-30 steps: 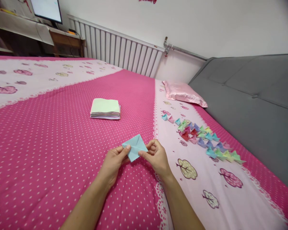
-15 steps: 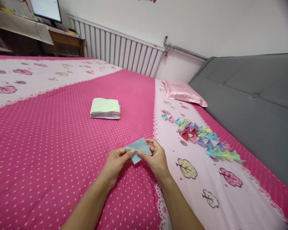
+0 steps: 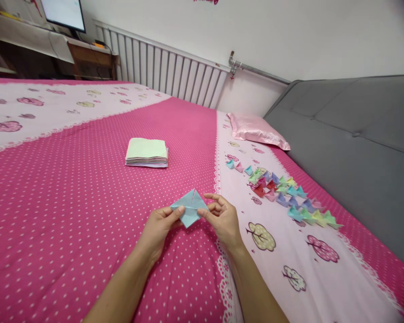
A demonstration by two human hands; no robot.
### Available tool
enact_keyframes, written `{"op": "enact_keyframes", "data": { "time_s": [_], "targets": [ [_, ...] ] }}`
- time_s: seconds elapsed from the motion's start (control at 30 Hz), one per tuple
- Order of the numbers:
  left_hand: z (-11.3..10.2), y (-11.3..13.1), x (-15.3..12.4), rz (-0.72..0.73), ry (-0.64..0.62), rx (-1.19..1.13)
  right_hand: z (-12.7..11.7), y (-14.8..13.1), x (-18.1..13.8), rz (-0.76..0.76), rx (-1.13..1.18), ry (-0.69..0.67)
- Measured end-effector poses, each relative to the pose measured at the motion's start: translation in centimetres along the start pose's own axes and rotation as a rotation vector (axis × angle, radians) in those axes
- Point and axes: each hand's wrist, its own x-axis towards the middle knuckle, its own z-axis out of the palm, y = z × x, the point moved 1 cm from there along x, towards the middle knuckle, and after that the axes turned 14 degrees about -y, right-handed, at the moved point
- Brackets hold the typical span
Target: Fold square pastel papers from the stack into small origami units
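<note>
A light blue piece of folded paper [image 3: 190,211], diamond-shaped with a slit at its top corner, is held between both hands above the bed. My left hand [image 3: 161,226] pinches its left corner, thumb on top. At the right corner, my right hand [image 3: 222,220] grips it between the thumb and bent fingers, with the index finger stretched out beyond the paper. The undersides of the fingers are hidden behind the sheet and the hands.
A stack of coloured paper [image 3: 147,152] lies on the pink dotted bedspread [image 3: 87,193]. To the right are several small folded paper boats [image 3: 279,190] in rows. A pink pillow [image 3: 257,131] rests near the grey headboard [image 3: 350,134]; a radiator [image 3: 161,63] stands behind.
The blue paper has shifted slightly left and turned, and a slit between two flaps now shows at its top. My right index finger has straightened away from the paper.
</note>
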Motion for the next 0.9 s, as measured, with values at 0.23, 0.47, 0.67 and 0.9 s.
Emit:
{"op": "enact_keyframes", "data": {
  "time_s": [0.23,0.47,0.67,0.9],
  "targets": [
    [0.12,0.34,-0.03,-0.001,0.015,-0.052,-0.35,-0.14,0.11,0.047,0.044,-0.035],
    [0.04,0.27,0.12,-0.004,0.054,-0.084,-0.54,0.14,0.17,0.047,0.071,-0.069],
    [-0.05,0.47,0.07,-0.004,0.068,-0.109,-0.69,0.19,0.15,0.056,0.076,-0.077],
    [-0.53,0.76,0.17,0.025,0.084,-0.166,-0.88,0.28,0.19,0.054,0.082,-0.066]
  ]
}}
